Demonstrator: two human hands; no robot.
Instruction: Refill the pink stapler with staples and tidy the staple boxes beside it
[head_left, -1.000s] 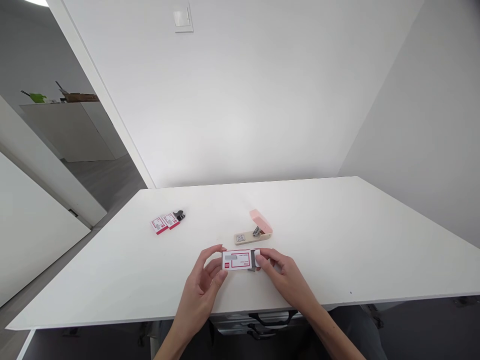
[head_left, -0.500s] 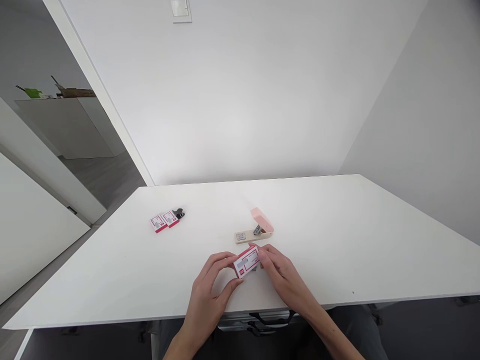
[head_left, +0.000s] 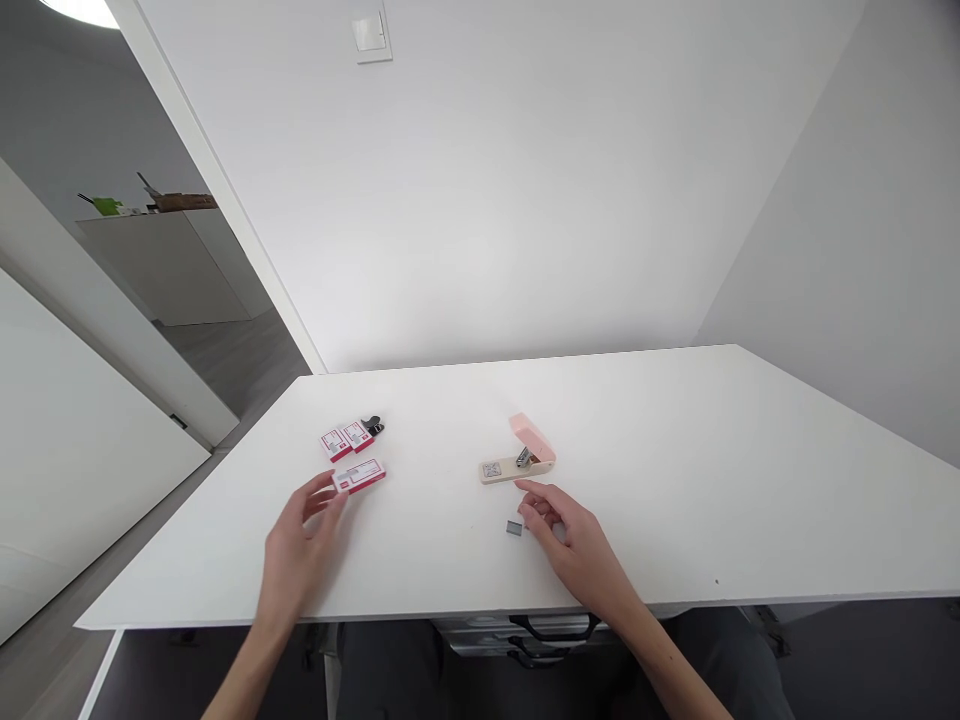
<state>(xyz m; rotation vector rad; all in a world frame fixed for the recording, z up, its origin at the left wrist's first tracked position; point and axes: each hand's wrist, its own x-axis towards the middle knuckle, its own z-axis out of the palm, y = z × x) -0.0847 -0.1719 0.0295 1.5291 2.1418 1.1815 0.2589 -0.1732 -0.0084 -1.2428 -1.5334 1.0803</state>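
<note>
My left hand (head_left: 300, 545) is at the left of the table, closed on one end of a small red-and-white staple box (head_left: 360, 476). Thumb and fingers grip its left end. My right hand (head_left: 566, 535) is near the table's middle, index finger stretched and the others curled, with no held thing visible. Just left of its thumb lies a short grey strip of staples (head_left: 514, 528). Beyond that hand sits a pink and cream stapler (head_left: 517, 467), its pink top raised and its metal inside exposed.
Behind the held box lie two more red-and-white boxes (head_left: 335, 444), beside a small black tool (head_left: 373, 425), possibly a staple remover. The white table (head_left: 645, 450) meets a wall at the back. Dark drawer handles (head_left: 555, 630) show below its front edge.
My left hand has carried the staple box leftward, near the other two boxes. My right hand has let go of it and stayed near the middle. The grey staple strip is now plainly visible.
</note>
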